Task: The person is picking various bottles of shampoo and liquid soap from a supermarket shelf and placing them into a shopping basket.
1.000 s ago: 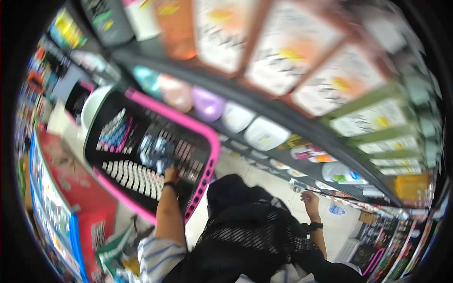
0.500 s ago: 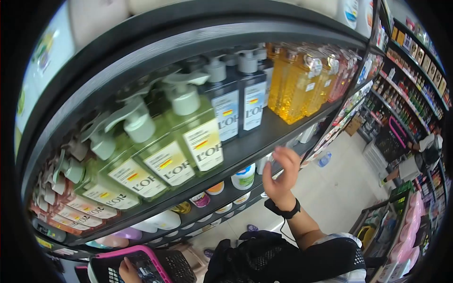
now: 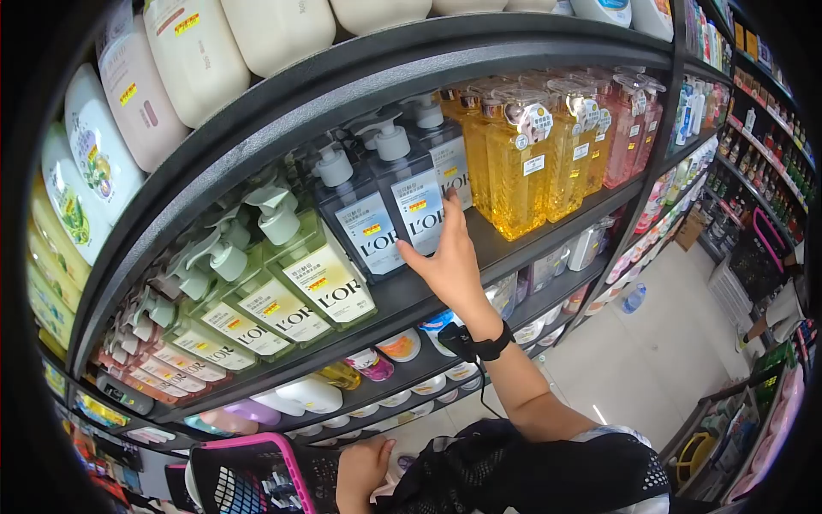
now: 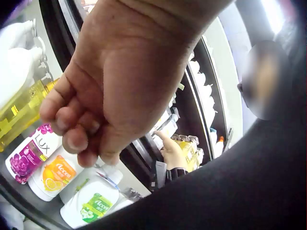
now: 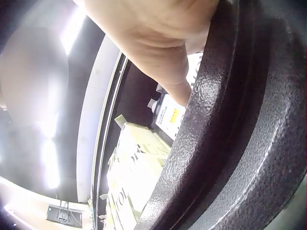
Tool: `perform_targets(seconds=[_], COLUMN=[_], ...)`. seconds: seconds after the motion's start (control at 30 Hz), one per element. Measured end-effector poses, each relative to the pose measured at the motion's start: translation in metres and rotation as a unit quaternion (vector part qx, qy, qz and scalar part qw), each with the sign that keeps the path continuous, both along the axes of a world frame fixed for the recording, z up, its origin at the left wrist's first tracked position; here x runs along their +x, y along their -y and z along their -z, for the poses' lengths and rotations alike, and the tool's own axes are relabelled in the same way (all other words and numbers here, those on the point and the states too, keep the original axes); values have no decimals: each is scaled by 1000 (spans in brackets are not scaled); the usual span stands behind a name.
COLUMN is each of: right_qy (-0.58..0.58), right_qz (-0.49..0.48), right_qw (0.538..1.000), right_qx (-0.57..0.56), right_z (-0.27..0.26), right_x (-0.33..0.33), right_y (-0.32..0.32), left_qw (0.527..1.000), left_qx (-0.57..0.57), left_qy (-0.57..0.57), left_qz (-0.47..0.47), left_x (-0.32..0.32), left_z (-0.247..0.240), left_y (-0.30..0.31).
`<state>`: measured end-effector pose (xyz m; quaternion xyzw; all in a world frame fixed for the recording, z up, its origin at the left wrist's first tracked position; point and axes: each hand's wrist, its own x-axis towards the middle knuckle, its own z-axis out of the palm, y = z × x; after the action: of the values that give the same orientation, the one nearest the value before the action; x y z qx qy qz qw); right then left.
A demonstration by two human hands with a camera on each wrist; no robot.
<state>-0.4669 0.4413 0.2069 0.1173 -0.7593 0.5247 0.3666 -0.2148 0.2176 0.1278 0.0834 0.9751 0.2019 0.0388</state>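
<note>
My right hand [image 3: 452,267] reaches to the shelf with thumb and fingers spread at the front of a dark blue pump bottle [image 3: 414,190] with a pale label. The thumb lies near the label's left edge and the fingertips at its right edge; the bottle stands upright in its row. In the right wrist view the thumb [image 5: 178,91] overlaps a pale label, and the shelf edge hides the fingertips. Down by a black shopping basket with a pink rim [image 3: 295,471], my left hand [image 3: 364,467] hangs with loosely curled fingers and holds nothing in the left wrist view.
Green pump bottles [image 3: 330,283] stand left of the dark blue ones, golden bottles [image 3: 518,176] to the right. A raised shelf edge [image 3: 342,64] curves above. White and orange bottles [image 4: 60,175] fill the shelf below. A shopping trolley-like rack [image 3: 711,428] stands across the aisle.
The view has turned from the basket to the shelf. My right hand has risen from the aisle to the dark blue bottles. My left hand has come out of the basket to beside its rim.
</note>
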Motion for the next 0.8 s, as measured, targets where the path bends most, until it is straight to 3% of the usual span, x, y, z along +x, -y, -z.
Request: perform_targets(seconds=[0.03,0.17,0.27,0.37,0.43,0.47,0.67,0.77,0.8], right_qy=[1,20,-36,-38,82,90,76,22,23], right_qz=[-5,-61,24,-13,-165,-196,-138,-159,-212], right_qw=[1000,996,999,999,970,960,976,964,951], right_qx=[-29,-63,10,-36,-156,-180,-149,-210,-225], right_z=[-1,-7,-7,-10,-13,-14,-21,-12,-14], right_x=[2,9,-3,-21,-26,-24,12,37,54], right_y=[1,-1,-2,-12,-23,-26,-19,-8,-7], left_qw=[998,997,999,999,999,999,999,999,995], left_qx=[-52,-46,-40,-35,-47,-46,-28,-10,70], left_qy=[-15,-28,-18,-26,-15,-14,-43,-49,-33], left_qz=[-39,-48,-14,9,4,6,3,-17,-63], left_x=[3,4,3,2,2,2,2,3,6], left_z=[0,7,5,3,3,4,11,2,-6], left_y=[0,3,0,0,2,4,19,26,27])
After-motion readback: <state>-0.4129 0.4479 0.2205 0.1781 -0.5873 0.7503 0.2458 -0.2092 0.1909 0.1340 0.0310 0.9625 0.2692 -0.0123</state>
